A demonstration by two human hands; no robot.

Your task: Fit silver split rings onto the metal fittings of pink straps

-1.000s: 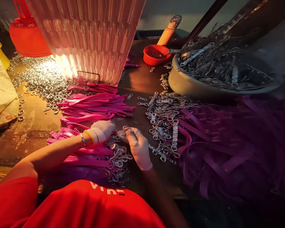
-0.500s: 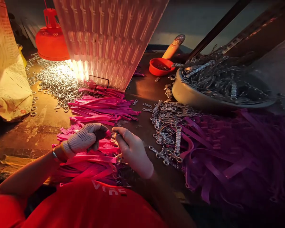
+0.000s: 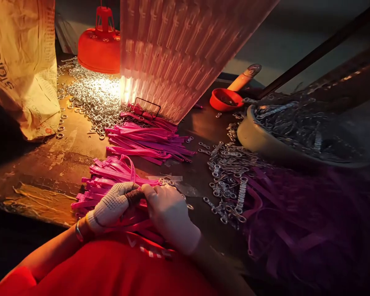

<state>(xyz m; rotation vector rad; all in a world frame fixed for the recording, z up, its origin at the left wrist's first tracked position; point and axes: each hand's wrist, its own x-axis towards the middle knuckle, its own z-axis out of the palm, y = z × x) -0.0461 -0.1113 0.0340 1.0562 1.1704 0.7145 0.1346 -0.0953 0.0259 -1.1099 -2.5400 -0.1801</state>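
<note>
My left hand [image 3: 115, 201], in a dotted white glove, pinches a pink strap [image 3: 131, 166] that loops up above the fingers. My right hand [image 3: 169, 213] is closed beside it, fingertips meeting the left hand's at the strap. Exactly what lies between the right fingertips is hidden. Just beyond both hands rests a pile of pink straps [image 3: 101, 181], with a few metal rings [image 3: 169, 181] near the right knuckles. Another bundle of pink straps [image 3: 148, 142] lies farther back.
Metal rings [image 3: 95, 98] lie heaped under a red lamp [image 3: 99, 51]. A ribbed translucent panel [image 3: 179, 53] stands behind. Linked metal pieces [image 3: 226, 164], purple straps [image 3: 296, 213], a full basin [image 3: 259, 137] and a red bowl [image 3: 223, 100] are on the right.
The view has shifted, so the table's contents sit farther right. My hands have come closer together and lower, and a strap now arches above my left fingers.
</note>
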